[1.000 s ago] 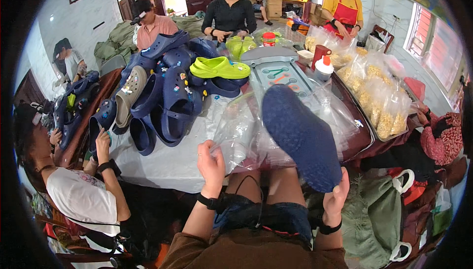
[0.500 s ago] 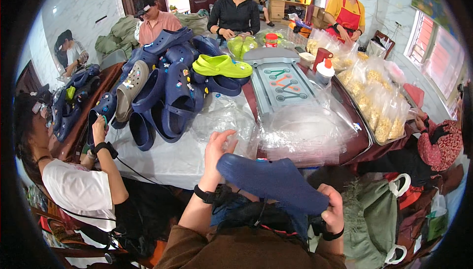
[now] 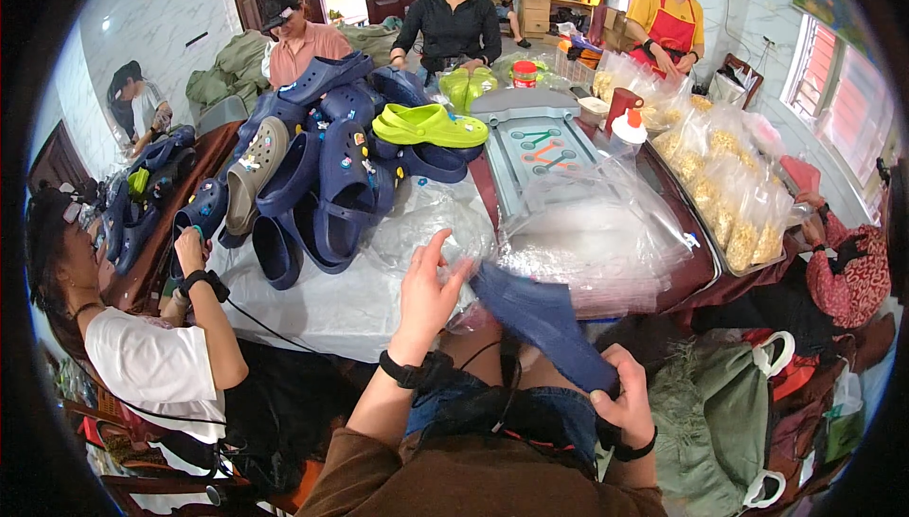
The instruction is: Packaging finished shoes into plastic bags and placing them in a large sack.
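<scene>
My right hand [image 3: 627, 401] grips the heel end of a dark blue clog [image 3: 540, 320] held low over my lap, its toe pointing up-left toward the table. My left hand [image 3: 428, 292] is raised at the table's near edge, fingers spread against a clear plastic bag [image 3: 426, 223] that lies crumpled on the white table cover [image 3: 322, 294]. The clog's toe sits close to that bag and to my left palm.
A heap of dark blue clogs [image 3: 327, 162], a beige clog [image 3: 251, 167] and a lime green pair [image 3: 428, 125] fills the table's far left. More clear bags [image 3: 597, 233] lie to the right. A seated person [image 3: 142, 356] is at my left; others stand behind the table.
The blue clog came down from in front of my face to my lap and turned toe-first toward the bag. My left hand rose to the clear bag.
</scene>
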`<action>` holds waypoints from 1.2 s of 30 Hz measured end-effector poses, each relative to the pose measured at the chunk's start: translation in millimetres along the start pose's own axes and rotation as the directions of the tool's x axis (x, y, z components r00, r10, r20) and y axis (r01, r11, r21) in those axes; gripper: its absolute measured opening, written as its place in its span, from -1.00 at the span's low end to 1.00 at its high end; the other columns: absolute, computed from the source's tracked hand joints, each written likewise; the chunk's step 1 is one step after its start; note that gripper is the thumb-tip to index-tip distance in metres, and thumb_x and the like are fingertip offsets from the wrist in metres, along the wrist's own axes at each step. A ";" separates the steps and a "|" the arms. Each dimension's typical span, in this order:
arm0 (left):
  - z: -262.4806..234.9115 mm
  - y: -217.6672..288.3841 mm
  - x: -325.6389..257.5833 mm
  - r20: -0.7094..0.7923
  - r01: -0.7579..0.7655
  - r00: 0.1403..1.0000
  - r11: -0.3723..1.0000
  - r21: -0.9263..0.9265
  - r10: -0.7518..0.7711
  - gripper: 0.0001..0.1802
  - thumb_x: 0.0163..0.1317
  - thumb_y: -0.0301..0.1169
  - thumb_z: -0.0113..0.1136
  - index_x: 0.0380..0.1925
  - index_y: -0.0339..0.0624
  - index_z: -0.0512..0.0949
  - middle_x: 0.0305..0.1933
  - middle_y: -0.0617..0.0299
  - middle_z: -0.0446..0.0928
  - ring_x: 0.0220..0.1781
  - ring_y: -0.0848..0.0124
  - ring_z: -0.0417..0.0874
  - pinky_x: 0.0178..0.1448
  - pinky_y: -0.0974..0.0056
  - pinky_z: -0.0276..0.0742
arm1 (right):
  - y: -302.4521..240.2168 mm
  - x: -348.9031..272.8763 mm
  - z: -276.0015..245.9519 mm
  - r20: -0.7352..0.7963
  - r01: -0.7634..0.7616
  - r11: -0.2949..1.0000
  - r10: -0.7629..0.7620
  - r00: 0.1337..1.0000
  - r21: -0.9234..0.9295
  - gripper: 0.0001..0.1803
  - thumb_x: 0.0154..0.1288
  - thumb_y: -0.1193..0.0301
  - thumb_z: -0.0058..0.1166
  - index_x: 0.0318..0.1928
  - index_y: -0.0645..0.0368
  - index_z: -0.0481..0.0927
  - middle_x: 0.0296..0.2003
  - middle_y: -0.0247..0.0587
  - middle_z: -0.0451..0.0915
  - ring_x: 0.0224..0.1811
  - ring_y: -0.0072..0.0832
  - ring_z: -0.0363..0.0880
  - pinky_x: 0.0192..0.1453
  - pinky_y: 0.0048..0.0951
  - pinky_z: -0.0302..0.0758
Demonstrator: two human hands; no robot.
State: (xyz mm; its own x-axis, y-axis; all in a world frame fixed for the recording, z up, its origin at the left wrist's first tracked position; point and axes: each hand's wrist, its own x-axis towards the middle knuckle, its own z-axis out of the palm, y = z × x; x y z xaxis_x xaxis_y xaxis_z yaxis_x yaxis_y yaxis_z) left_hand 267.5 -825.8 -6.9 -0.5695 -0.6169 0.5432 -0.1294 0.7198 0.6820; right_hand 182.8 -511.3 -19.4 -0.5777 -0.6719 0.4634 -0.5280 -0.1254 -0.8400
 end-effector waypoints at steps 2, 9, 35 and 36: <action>1.5 -0.3 3.1 -0.024 0.034 0.999 0.999 0.008 -0.033 -0.42 0.13 -0.33 0.44 0.19 -0.08 0.52 -0.30 0.08 0.50 -0.25 0.16 0.56 -0.14 0.16 0.49 | -2.7 -0.9 -11.2 0.082 0.023 1.000 -0.024 0.996 0.008 -0.54 0.08 0.13 0.31 -0.29 0.26 0.44 -0.37 -0.16 0.44 -0.36 -0.34 0.40 -0.24 -0.37 0.34; 7.1 -5.2 5.7 0.087 -0.027 0.996 0.997 0.066 0.021 -0.33 0.06 -0.11 0.50 0.15 -0.10 0.53 -0.30 0.04 0.52 -0.26 0.07 0.61 -0.16 0.06 0.53 | -12.6 -5.6 -19.2 0.225 -0.027 0.999 0.021 0.974 0.024 -0.58 0.03 0.22 0.33 -0.28 0.27 0.46 -0.39 -0.14 0.42 -0.38 -0.30 0.42 -0.23 -0.39 0.36; -2.6 55.1 -33.8 0.458 -0.370 0.798 0.918 -0.139 0.391 -0.47 0.21 -0.40 0.21 0.24 0.14 0.54 -0.32 0.10 0.44 -0.38 0.03 0.59 -0.33 0.04 0.51 | 63.7 30.8 66.0 0.205 -0.049 0.981 0.010 0.979 0.187 -0.49 0.37 0.46 0.18 0.25 0.33 0.33 0.04 -0.20 0.43 0.08 -0.49 0.40 0.15 -0.48 0.41; -4.6 52.1 -32.3 0.459 -0.379 0.782 0.906 -0.187 0.422 -0.46 0.18 -0.43 0.21 0.22 0.12 0.56 -0.33 0.10 0.45 -0.38 0.03 0.59 -0.32 0.05 0.50 | 60.3 34.8 68.2 0.203 -0.048 0.981 0.009 0.979 0.189 -0.49 0.37 0.46 0.18 0.25 0.33 0.33 0.04 -0.20 0.43 0.08 -0.49 0.40 0.15 -0.48 0.41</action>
State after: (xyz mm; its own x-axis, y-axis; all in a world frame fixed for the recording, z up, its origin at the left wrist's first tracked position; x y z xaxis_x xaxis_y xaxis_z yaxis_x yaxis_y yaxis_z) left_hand 282.9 -769.8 13.4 -0.8726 -0.0325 0.4874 0.2505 0.8267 0.5037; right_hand 173.4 -592.0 -73.2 -0.4441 -0.8069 0.3894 -0.3729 -0.2287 -0.8992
